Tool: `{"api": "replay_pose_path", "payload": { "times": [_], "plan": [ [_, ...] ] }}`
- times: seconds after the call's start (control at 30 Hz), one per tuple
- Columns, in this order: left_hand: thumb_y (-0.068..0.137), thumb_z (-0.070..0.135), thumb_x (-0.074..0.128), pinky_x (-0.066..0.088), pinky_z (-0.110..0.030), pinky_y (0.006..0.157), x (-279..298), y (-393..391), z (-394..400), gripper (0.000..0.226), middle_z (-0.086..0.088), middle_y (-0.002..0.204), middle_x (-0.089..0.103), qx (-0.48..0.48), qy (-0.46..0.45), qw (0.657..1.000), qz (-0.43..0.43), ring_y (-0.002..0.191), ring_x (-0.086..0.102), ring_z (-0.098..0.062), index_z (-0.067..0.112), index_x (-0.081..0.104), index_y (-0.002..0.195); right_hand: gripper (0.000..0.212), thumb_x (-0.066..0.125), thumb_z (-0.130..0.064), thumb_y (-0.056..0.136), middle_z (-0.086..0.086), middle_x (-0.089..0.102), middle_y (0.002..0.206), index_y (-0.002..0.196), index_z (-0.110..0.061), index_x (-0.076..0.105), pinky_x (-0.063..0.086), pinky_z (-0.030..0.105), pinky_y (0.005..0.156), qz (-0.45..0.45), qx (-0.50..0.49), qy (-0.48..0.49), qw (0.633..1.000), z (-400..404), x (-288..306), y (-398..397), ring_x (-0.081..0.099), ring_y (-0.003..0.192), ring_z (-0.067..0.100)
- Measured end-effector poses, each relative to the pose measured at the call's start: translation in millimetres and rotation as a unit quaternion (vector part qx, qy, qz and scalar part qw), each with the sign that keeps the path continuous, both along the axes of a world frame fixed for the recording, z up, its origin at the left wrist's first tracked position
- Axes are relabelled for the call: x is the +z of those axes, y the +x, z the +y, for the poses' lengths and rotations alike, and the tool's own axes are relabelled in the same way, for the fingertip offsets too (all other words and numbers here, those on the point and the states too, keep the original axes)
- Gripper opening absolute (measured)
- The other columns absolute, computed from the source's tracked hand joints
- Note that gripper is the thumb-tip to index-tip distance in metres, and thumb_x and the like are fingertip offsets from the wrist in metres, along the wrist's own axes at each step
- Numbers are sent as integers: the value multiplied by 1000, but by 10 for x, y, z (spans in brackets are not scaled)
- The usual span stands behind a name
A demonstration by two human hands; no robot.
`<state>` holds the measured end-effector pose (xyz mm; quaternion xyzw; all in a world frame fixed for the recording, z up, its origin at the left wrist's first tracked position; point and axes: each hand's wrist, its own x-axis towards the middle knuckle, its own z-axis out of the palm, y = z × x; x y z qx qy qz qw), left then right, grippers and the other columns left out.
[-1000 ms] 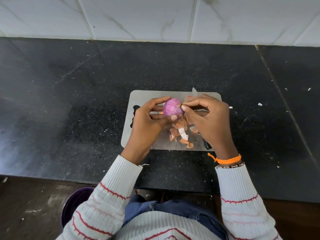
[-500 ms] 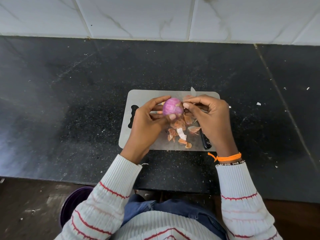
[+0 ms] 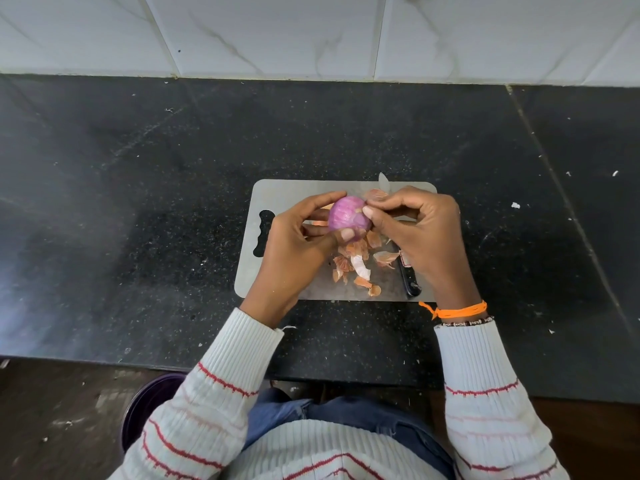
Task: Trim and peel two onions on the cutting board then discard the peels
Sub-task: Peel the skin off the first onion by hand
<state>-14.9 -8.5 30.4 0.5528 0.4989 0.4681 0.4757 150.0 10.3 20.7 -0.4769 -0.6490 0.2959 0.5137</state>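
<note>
While your left hand (image 3: 294, 244) cradles the onion (image 3: 348, 213) above the cutting board (image 3: 277, 188), your right hand's (image 3: 426, 233) fingers (image 3: 372, 212) pinch its remaining skin: peeling is under way, and next you likely strip that skin onto the peels (image 3: 358, 261) below your fingers.

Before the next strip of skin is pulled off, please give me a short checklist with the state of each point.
1. Left hand holds the red onion firmly: ok.
2. Right hand pinches skin at the onion's top: ok.
3. Onion is above the cutting board: ok.
4. Knife lies on the board, not held: ok.
5. Onion peels stay on the board: ok.
6. Second onion in sight: cannot tell.
</note>
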Motion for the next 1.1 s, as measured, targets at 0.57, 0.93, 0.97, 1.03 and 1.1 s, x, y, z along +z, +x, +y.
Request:
{"api": "replay_pose_path", "payload": {
  "times": [0.57, 0.93, 0.97, 1.03, 1.1],
  "plan": [
    [73, 7, 75, 57, -26, 71, -122, 4, -1, 47, -10, 104, 67, 21, -30, 999, -15, 86, 69, -22, 12, 62, 119, 13, 71, -5, 79, 1, 67, 82, 91, -1, 72, 49, 8, 73, -36, -7, 40, 999, -13, -64, -46, 65, 84, 12],
    [72, 4, 76, 55, -19, 73, -50, 16, -47, 45, 6, 98, 67, 20, -11, 1000, 3, 87, 65, -11, 15, 64, 114, 4, 69, 1, 77, 14, 68, 73, 74, 2, 70, 54, 16, 63, -58, -30, 61, 996, -13, -44, -76, 65, 76, 18],
    [72, 5, 75, 55, -19, 73, -56, 12, -42, 45, 5, 99, 67, 22, -13, 1000, 2, 88, 65, -12, 15, 64, 115, 3, 69, 1, 78, 13, 69, 74, 76, 1, 71, 54, 17, 65, -48, -27, 53, 997, -16, -44, -72, 65, 76, 18],
    [73, 5, 75, 55, -19, 71, -62, 0, -25, 45, 0, 101, 67, 27, -18, 999, -4, 90, 66, -16, 15, 63, 116, 6, 67, -2, 82, 7, 70, 78, 84, -4, 72, 54, 17, 69, -14, -21, 34, 999, -35, -40, -75, 67, 79, 14],
    [73, 6, 75, 55, -20, 70, -71, -8, -10, 45, -4, 102, 67, 33, -22, 999, -9, 91, 66, -20, 15, 63, 116, 11, 66, -4, 84, -2, 68, 81, 92, -11, 70, 52, 14, 72, 12, -16, 15, 1000, -55, -36, -84, 67, 82, 7]
  ]
}}
